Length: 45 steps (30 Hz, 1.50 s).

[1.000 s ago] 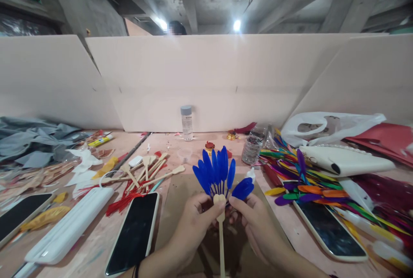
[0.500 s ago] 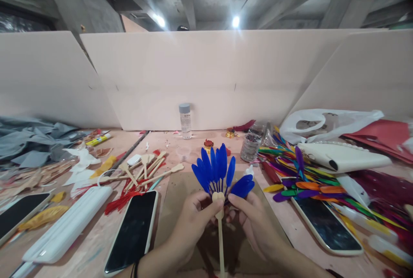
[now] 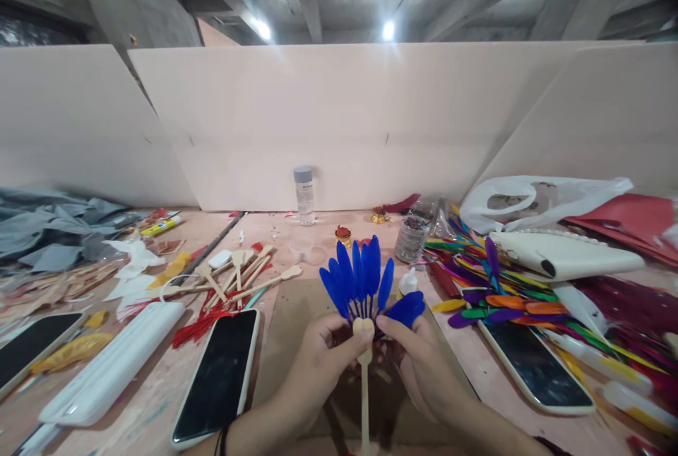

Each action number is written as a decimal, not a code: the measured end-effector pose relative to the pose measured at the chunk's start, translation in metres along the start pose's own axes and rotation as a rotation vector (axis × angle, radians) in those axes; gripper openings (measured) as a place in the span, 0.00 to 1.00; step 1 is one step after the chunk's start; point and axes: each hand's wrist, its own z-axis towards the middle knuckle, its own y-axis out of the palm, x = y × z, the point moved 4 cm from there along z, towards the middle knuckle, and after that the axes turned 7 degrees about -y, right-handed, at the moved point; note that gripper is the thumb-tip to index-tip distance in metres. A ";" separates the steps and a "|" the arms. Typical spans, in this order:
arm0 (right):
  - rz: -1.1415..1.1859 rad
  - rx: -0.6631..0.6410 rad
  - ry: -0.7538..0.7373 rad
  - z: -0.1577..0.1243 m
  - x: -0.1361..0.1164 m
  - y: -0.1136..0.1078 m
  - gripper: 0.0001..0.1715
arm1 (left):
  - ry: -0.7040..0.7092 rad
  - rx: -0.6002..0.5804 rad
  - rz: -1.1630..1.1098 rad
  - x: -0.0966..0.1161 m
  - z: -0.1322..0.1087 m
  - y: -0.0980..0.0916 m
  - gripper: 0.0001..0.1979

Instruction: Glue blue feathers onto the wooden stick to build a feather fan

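Note:
A small fan of blue feathers (image 3: 365, 279) is stuck to the heart-shaped top of a wooden stick (image 3: 364, 385) that points down toward me. My left hand (image 3: 318, 364) pinches the stick's top from the left, thumb on the heart. From the right, my right hand (image 3: 418, 364) grips the base of the lowest blue feather between thumb and fingers. Both hands hover above a brown card sheet (image 3: 296, 329) at the table's front centre.
A black phone (image 3: 219, 371) lies left of my hands beside a white case (image 3: 111, 368), wooden sticks (image 3: 244, 276) and red tassels. Coloured feathers (image 3: 492, 286), another phone (image 3: 530, 364) and a white pouch (image 3: 566, 255) fill the right. A small bottle (image 3: 304, 195) stands by the partition.
The hands and feather fan stay almost still; the fan has risen slightly and the lowest right feather has spread a little further out.

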 end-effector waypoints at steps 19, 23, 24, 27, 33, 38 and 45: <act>0.003 0.037 -0.011 0.000 0.000 -0.002 0.22 | -0.005 0.006 0.000 0.000 0.000 0.002 0.20; 0.000 0.018 0.010 0.000 0.003 -0.003 0.22 | -0.007 0.007 -0.011 -0.001 -0.002 0.001 0.20; 0.004 0.017 0.020 0.000 0.004 -0.003 0.23 | -0.006 0.003 -0.015 -0.001 -0.002 0.001 0.20; 0.034 0.023 0.032 0.000 0.007 -0.003 0.23 | -0.001 -0.007 -0.035 -0.004 -0.001 0.001 0.19; 0.147 -0.020 0.057 0.001 0.005 -0.001 0.21 | 0.016 -0.014 -0.108 -0.005 -0.001 -0.001 0.13; 0.211 -0.009 0.028 0.012 -0.019 -0.006 0.18 | -0.036 -0.023 -0.209 -0.004 -0.003 0.000 0.12; 0.006 -0.160 -0.002 0.031 -0.055 -0.016 0.17 | -0.186 -0.086 -0.486 -0.002 -0.002 0.006 0.14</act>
